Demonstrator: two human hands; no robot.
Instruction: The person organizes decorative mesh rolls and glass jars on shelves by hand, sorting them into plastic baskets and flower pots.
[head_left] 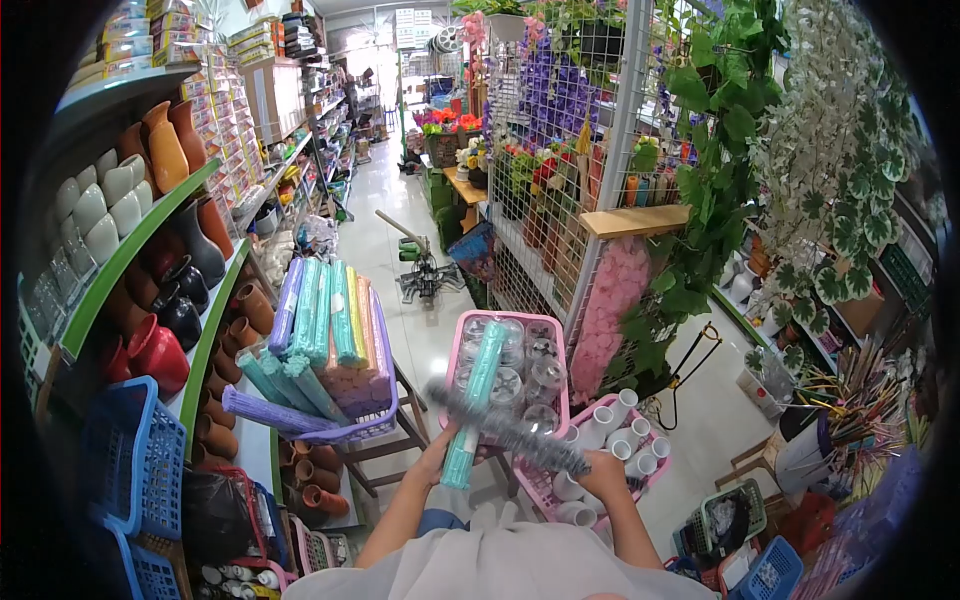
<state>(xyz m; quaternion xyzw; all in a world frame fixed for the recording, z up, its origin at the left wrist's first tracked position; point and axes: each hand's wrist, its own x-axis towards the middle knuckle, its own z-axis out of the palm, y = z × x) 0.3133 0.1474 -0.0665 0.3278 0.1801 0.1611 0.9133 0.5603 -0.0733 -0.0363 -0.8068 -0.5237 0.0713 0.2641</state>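
Observation:
My left hand is closed around the lower part of a teal wrapped roll, which points away from me over a pink basket. In my right hand is the end of a dark grey fluffy duster. The duster lies across the roll, its bristles blurred. Below, the pink basket holds several clear glass vessels. Nearer my right hand, a second pink basket is packed with white vases.
At left, a purple basket on a wooden stool is heaped with teal, purple and yellow rolls. Shelves of pots and vases line the left. A wire rack with artificial flowers stands at right. A tiled aisle runs ahead.

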